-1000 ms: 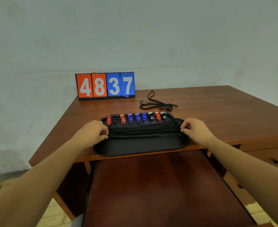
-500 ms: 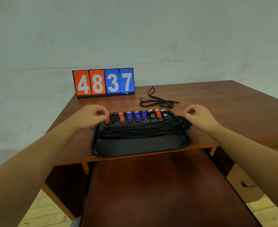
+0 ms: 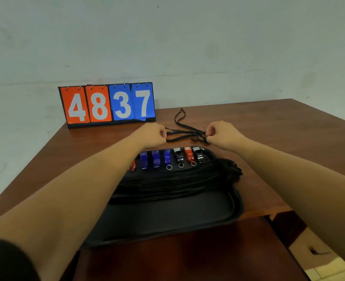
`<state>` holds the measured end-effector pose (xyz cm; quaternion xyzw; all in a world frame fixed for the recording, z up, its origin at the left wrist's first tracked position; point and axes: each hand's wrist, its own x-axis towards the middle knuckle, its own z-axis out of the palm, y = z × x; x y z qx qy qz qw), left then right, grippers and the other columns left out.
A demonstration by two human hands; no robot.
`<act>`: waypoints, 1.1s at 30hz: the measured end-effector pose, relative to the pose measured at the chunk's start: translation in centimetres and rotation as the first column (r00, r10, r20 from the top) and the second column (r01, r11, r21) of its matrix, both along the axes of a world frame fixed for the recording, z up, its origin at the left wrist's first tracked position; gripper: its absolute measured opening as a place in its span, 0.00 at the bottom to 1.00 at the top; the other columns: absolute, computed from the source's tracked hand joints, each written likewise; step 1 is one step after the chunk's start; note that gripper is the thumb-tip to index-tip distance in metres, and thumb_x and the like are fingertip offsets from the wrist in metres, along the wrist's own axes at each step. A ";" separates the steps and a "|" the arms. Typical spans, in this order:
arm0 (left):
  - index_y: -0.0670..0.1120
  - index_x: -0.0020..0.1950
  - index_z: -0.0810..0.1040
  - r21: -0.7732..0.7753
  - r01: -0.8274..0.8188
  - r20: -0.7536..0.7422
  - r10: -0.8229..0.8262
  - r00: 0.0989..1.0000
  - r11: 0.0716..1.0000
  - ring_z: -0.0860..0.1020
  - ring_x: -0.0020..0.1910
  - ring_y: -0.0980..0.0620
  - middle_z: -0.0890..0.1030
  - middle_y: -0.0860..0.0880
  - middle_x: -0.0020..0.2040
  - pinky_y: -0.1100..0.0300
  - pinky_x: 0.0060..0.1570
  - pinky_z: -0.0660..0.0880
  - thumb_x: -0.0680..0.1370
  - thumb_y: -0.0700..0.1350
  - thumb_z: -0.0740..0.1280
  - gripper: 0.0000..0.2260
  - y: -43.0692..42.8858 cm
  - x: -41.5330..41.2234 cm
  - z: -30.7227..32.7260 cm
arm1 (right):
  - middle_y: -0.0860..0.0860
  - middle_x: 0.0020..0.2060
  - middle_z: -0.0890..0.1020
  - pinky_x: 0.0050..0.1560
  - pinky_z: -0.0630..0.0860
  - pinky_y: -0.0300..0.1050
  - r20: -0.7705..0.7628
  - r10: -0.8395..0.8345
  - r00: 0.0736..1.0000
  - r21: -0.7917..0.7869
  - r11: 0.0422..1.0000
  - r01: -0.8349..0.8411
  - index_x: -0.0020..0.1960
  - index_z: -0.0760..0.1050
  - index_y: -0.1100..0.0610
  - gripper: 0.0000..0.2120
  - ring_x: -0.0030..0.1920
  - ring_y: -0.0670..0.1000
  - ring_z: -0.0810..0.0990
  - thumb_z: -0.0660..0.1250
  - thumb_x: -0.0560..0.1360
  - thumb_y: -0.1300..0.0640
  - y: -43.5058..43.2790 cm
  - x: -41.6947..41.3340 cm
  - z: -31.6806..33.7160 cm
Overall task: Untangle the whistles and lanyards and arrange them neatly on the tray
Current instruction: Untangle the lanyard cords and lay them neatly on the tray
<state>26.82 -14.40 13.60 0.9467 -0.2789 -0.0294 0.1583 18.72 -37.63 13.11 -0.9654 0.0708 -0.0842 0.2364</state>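
Fingers (image 3: 163, 135) of the left hand (image 3: 153, 134) curled tight, pinching the left end of the loose black lanyard (image 3: 177, 139) out on the worktop (image 3: 279, 134), just right of the scoreboard (image 3: 106, 104) and behind the tray (image 3: 235, 201). Right hand (image 3: 222, 135) pinching the tangled end, same deal. Nearer in, whistles (image 3: 168, 158) lined up along the tray's far edge, other cords (image 3: 177, 179) laid flat across the middle. Looks like the last stray. Risk, imo: yanking both ends apart and cinching that tangle tighter, or dragging a forearm over the tray and wrecking the neat row.
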 end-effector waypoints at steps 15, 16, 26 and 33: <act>0.46 0.52 0.73 -0.023 0.008 0.100 -0.006 0.995 1.000 0.74 0.48 0.48 0.75 0.45 0.54 0.59 0.46 0.70 0.81 0.42 0.62 0.02 -4.2 5.9 -2.0 | 0.50 0.40 0.80 0.35 0.73 0.41 0.060 -0.134 0.989 0.104 0.986 0.128 0.46 0.78 0.57 0.05 0.40 0.51 0.78 0.63 0.77 0.61 -4.1 3.4 -3.8; 0.45 0.53 0.72 -0.156 -0.030 0.102 0.046 0.994 0.987 0.74 0.46 0.49 0.76 0.45 0.52 0.60 0.41 0.69 0.82 0.42 0.61 0.02 -4.4 5.7 -1.2 | 0.51 0.41 0.80 0.36 0.72 0.43 0.092 -0.203 0.975 0.172 0.968 0.185 0.47 0.78 0.58 0.05 0.41 0.51 0.78 0.63 0.77 0.61 -4.5 3.1 -3.4; 0.47 0.53 0.70 -0.714 -0.020 0.013 0.041 0.999 0.699 0.78 0.38 0.52 0.81 0.49 0.43 0.60 0.38 0.74 0.82 0.42 0.58 0.02 -6.7 1.1 6.8 | 0.55 0.56 0.78 0.48 0.76 0.46 0.111 -0.393 0.913 0.301 0.889 0.345 0.69 0.70 0.57 0.19 0.49 0.53 0.79 0.64 0.78 0.55 -5.4 -0.7 -0.3; 0.50 0.52 0.79 -0.546 0.234 0.227 -0.127 0.966 0.804 0.77 0.37 0.62 0.80 0.57 0.40 0.68 0.37 0.69 0.80 0.45 0.63 0.05 -7.4 -3.7 10.6 | 0.49 0.60 0.83 0.67 0.73 0.54 0.325 -0.025 0.945 0.699 0.679 -0.223 0.67 0.74 0.52 0.27 0.61 0.48 0.80 0.71 0.71 0.46 -0.3 -2.9 6.2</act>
